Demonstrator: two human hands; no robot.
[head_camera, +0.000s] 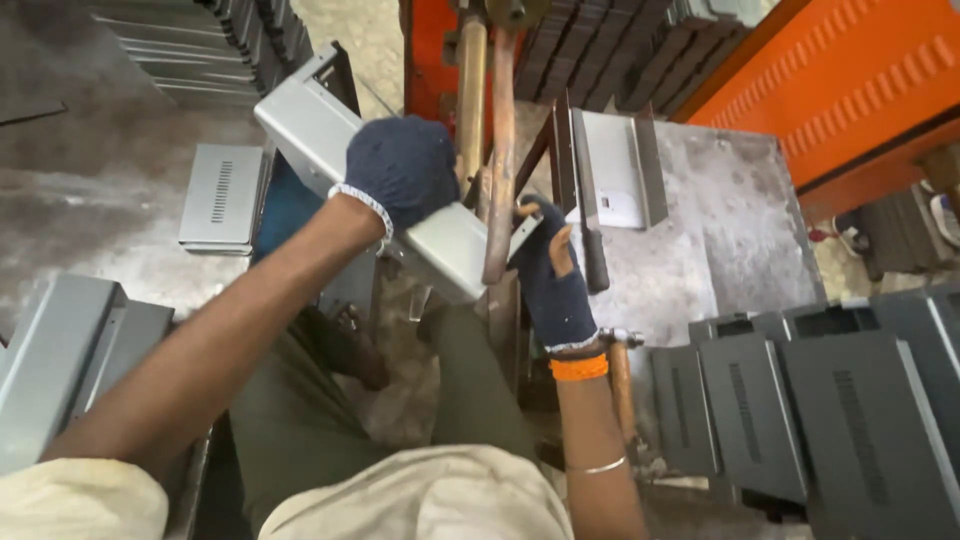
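Sheet-metal casing (400, 190) slants from upper left down to lower right. Left hand (402, 170) clamps its middle; right hand (552, 275) pinches the lower end by the upright rods (497, 150).

No packages, signs or screens anywhere around the grip — only a small white label-like patch (622, 208) just right of it, unclear.
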